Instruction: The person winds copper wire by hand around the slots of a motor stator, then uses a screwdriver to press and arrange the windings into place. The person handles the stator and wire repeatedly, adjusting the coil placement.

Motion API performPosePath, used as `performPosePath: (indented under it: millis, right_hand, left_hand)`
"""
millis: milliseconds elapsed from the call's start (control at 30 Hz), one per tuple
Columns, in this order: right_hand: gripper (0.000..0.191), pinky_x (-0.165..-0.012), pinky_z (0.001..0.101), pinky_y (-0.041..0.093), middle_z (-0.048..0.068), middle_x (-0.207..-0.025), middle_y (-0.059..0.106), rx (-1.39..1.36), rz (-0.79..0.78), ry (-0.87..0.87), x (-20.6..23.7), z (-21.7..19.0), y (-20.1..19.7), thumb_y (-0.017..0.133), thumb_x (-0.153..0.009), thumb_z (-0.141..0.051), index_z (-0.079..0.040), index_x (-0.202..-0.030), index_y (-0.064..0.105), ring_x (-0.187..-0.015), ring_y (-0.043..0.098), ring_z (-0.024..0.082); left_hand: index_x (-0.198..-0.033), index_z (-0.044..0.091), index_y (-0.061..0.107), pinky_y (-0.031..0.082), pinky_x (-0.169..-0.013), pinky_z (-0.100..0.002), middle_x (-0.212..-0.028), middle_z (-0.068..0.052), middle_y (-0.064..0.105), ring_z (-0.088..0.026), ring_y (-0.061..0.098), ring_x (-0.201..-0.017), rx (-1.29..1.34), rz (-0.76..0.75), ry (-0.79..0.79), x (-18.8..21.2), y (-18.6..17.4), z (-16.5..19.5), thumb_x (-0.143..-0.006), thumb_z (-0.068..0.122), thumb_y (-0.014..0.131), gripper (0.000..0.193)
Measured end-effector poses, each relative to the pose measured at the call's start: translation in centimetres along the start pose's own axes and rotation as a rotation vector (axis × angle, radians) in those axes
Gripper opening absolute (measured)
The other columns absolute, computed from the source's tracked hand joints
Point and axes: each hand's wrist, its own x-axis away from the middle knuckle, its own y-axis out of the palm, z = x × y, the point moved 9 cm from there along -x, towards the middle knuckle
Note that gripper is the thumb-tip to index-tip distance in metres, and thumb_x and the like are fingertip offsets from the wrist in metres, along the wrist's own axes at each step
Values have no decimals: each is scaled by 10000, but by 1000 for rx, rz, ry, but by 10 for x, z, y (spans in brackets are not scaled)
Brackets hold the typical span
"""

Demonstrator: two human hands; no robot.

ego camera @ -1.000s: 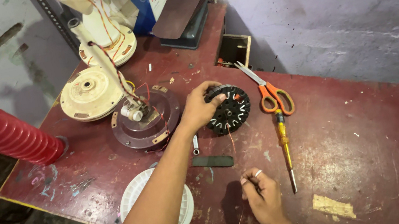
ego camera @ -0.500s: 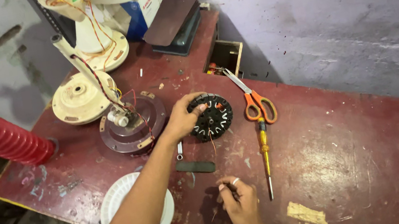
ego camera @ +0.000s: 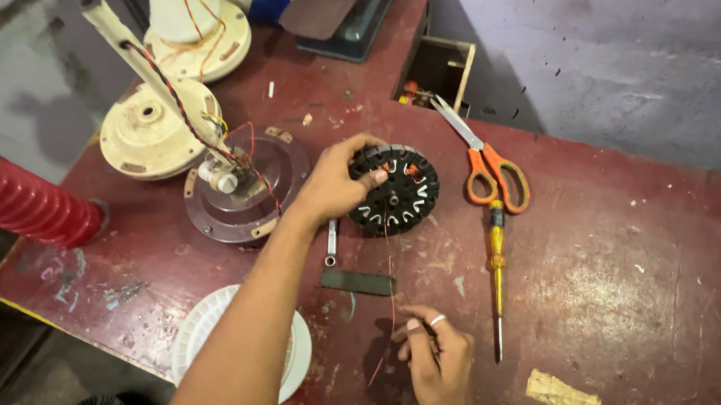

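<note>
Orange scissors [ego camera: 485, 166], yellow screwdriver [ego camera: 495, 273]

My left hand [ego camera: 333, 186] gripped the rim of the black round motor core [ego camera: 395, 188] lying on the red tabletop [ego camera: 689, 273]. My right hand [ego camera: 436, 362] rested nearer me, pinching a thin wire [ego camera: 387, 267] that ran up to the core. Orange-handled scissors [ego camera: 487, 165] and a yellow screwdriver [ego camera: 496, 272] lay just right of the core, and a white spool [ego camera: 205, 329] sat under my left forearm.
</note>
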Motion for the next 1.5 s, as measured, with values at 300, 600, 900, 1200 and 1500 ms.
performPosePath:
  millis: [300,600,900,1200,1500]
  right_hand:
    - [280,-514,285,540,161,-796,776,-208,43,107,-6,19,-3,565,-960,-153,44,-1073,728,-616,681,170]
    - [463,-817,390,622,202,-1019,740,-714,-247,575,-107,-8,36,480,-983,-351,54,-1170,604,-908,754,283]
    - [118,-400,230,278,87,-823,672,-620,-185,722,-171,-13,62,536,-962,-201,-94,-1002,565,-540,436,98]
    - [186,-360,252,220,-29,-592,430,-449,-127,463,-152,-23,42,608,-938,-162,-44,-796,625,-420,300,63]
    - [328,-374,345,356,83,-466,509,-35,-214,633,53,108,-33,610,-973,-286,-11,-841,730,-370,488,202]
  left_hand:
    - [-1174,16,694,522,-923,-421,-1045,-176,698,-353,681,-1025,-223,1,296,0,3,35,-817,140,769,385]
    - [-1124,25,737,541,-826,-403,-958,-160,720,-317,714,-907,-183,23,232,-5,-1,35,-931,249,688,300]
    - [-1147,25,713,595,-808,-386,-1028,-169,765,-312,790,-917,-36,4,20,-6,-3,26,-866,188,731,325]
    - [-1138,26,735,562,-894,-377,-1073,-189,761,-312,749,-1010,-183,59,180,-10,-4,30,-836,171,776,338]
    - [-1113,18,732,565,-869,-385,-1034,-193,761,-317,756,-976,-164,50,178,-11,-3,30,-834,173,782,323]
